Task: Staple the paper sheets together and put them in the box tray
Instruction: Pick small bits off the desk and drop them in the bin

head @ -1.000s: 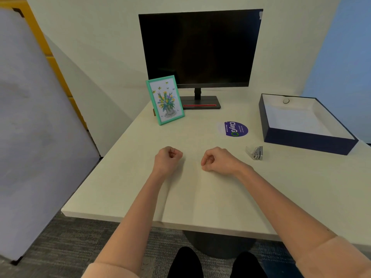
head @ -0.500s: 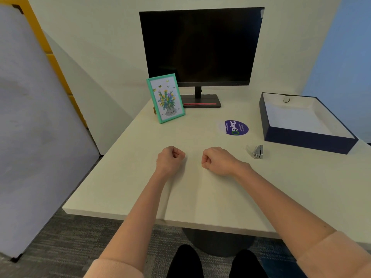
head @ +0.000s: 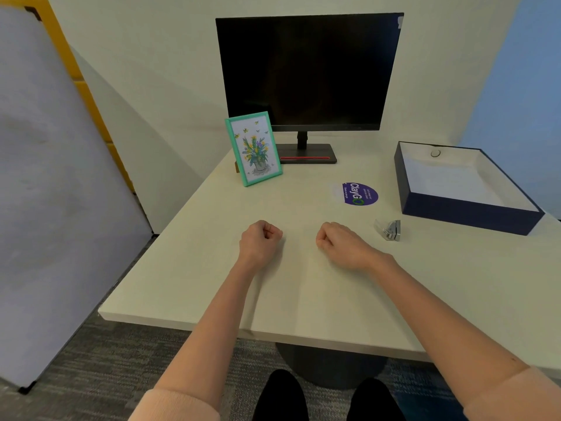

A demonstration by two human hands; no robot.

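My left hand (head: 260, 240) and my right hand (head: 340, 244) rest as closed fists on the cream table (head: 188, 268), a short gap between them, nothing in either. A small silver stapler (head: 390, 230) lies on the table just right of my right hand, apart from it. The navy box tray (head: 464, 213) sits at the far right, white inside. I cannot tell loose paper sheets from its white bottom.
A dark monitor (head: 306, 71) stands at the back, a green-framed flower picture (head: 254, 148) left of its base. A purple round sticker (head: 359, 193) lies between monitor and stapler. A small ring (head: 435, 153) shows on the tray's far inner wall. A grey panel (head: 60, 192) leans at left.
Both fists stay put on the table; only the camera shifts slightly.
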